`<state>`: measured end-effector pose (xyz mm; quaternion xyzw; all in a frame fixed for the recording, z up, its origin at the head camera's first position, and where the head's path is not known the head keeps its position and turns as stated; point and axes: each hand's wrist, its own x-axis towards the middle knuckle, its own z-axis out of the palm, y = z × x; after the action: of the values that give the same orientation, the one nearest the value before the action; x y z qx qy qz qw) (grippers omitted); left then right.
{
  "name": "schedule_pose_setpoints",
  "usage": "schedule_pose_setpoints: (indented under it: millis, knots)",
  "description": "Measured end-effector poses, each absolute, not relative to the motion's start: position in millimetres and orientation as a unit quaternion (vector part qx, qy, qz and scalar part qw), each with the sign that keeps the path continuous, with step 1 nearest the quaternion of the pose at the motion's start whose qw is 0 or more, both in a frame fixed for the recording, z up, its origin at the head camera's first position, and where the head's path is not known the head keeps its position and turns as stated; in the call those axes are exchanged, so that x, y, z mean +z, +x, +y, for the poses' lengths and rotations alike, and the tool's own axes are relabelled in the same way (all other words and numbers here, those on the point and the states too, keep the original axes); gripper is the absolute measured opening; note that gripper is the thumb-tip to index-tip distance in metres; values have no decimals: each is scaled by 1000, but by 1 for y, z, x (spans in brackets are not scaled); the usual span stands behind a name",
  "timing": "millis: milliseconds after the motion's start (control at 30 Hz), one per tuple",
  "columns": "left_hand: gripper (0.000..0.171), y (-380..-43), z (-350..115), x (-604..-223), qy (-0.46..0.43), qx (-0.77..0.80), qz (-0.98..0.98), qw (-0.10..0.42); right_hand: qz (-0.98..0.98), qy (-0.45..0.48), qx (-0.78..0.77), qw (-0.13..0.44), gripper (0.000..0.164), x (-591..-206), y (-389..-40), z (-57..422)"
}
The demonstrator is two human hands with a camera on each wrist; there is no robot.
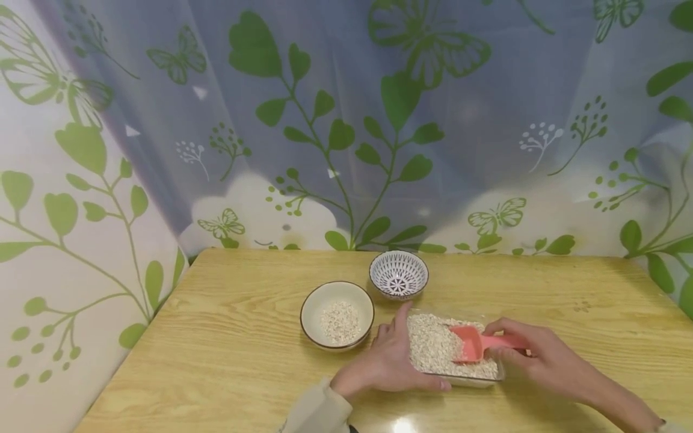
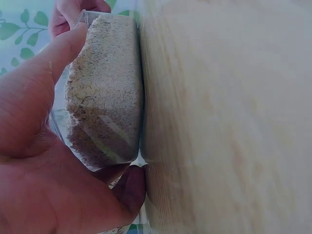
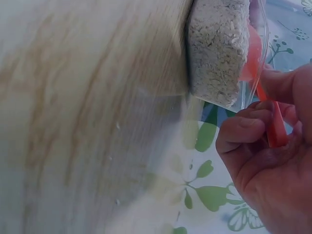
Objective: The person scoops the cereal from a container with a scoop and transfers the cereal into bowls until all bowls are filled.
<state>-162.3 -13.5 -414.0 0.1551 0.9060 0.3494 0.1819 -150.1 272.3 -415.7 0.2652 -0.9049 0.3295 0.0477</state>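
A clear rectangular container (image 1: 473,381) full of rolled oats (image 1: 432,346) sits on the wooden table. My left hand (image 1: 392,361) holds its left end, thumb along the front side and fingers around the far left corner. In the left wrist view, that thumb (image 2: 66,48) reaches along the container's upper edge. My right hand (image 1: 547,358) grips the handle of a red scoop (image 1: 472,344), whose front edge is dug into the oats. From the right wrist, fingers (image 3: 243,129) curl around the scoop's handle (image 3: 276,124) just outside the container's wall.
Left of the container stands a cream bowl (image 1: 313,308) with a dark rim and a small heap of oats (image 1: 341,322) inside. Behind them is a smaller black-and-white patterned bowl (image 1: 398,273). A leaf-and-butterfly curtain (image 1: 346,150) hangs at the table's (image 1: 227,361) far edge.
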Motion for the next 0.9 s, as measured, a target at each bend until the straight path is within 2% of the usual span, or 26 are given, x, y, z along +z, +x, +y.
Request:
schedule_pose_setpoints:
  millis: [100, 267, 633, 900]
  knots:
    - [142, -162, -13, -415, 157, 354, 904, 183, -899, 267, 343, 49, 26, -418, -150, 273]
    - [142, -162, -14, -416, 169, 368, 897, 178, -884, 270, 383, 16, 24, -420, -151, 277]
    - [140, -163, -11, -414, 173, 364, 898, 175, -814, 238, 519, -108, 25, -421, -154, 297]
    - [140, -162, -12, -416, 169, 365, 898, 176, -769, 234, 584, -115, 26, -419, -153, 300]
